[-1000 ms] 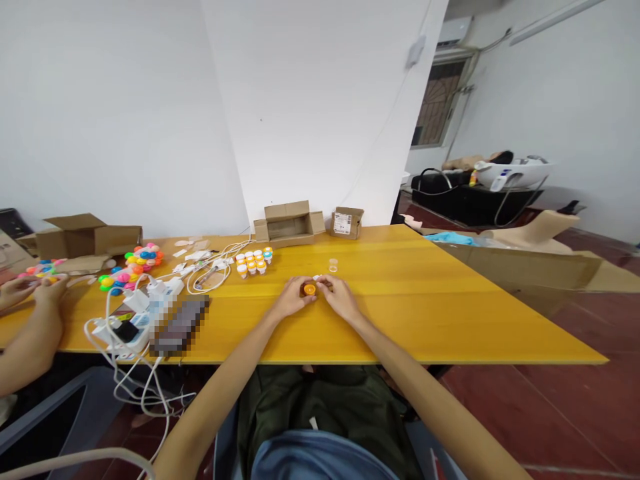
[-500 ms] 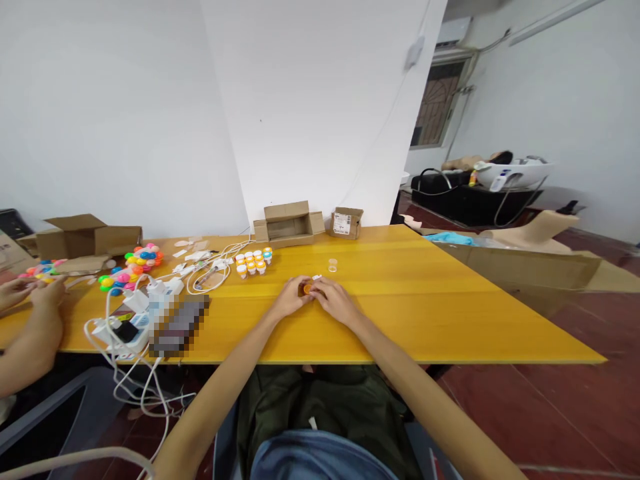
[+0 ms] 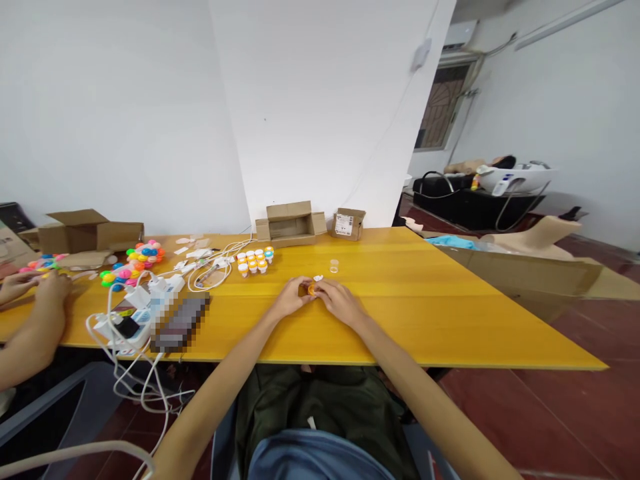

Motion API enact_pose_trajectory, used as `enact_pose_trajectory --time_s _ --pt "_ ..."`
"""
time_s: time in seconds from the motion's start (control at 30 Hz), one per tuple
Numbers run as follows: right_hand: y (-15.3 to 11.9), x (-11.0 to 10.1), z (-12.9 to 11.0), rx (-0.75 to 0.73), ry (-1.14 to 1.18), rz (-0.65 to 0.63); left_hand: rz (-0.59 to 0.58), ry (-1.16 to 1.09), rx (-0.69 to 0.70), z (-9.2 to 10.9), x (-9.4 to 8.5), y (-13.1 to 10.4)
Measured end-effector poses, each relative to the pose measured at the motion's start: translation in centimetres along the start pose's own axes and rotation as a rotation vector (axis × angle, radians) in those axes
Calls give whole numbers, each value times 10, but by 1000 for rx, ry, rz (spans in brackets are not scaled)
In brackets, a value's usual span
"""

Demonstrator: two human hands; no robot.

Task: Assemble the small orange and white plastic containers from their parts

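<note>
Between my two hands is a small orange round piece, partly covered by fingers. My left hand curls around its left side, and my right hand pinches its right side. A small white piece shows just above my right fingertips; whether it is held or lies on the table is unclear. Beyond my hands, a clear little cup stands on the yellow table. Left of it, several small white-and-orange bottle-like pieces stand grouped together, one with a blue-green top.
An open carton and a smaller box stand by the wall. Left are white cables, a power strip, a blurred-out dark device, colorful balls and another person's hands.
The orange piece has turned slightly between my fingers, and its ring-like rim shows more clearly. Both hands stay in nearly the same place, while the whole view has shifted a little.
</note>
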State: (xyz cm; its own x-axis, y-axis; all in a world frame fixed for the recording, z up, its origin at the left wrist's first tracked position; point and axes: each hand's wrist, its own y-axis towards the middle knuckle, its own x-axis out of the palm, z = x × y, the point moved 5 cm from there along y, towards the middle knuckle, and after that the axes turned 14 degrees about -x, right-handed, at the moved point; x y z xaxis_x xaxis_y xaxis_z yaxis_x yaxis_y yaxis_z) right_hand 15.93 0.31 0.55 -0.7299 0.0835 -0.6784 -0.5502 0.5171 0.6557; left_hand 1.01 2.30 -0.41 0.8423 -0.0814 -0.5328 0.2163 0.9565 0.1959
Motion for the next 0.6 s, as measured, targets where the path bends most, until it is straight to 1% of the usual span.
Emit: enact_pose_trajectory --time_s 0.2,0.47,0.6 --pt "0 1 0 35 7 -2 7 22 12 4 0 -3" --pt "1 3 -2 13 -32 -49 11 35 15 9 0 -4" --pt "2 5 0 33 -31 -47 13 37 25 8 0 -4"
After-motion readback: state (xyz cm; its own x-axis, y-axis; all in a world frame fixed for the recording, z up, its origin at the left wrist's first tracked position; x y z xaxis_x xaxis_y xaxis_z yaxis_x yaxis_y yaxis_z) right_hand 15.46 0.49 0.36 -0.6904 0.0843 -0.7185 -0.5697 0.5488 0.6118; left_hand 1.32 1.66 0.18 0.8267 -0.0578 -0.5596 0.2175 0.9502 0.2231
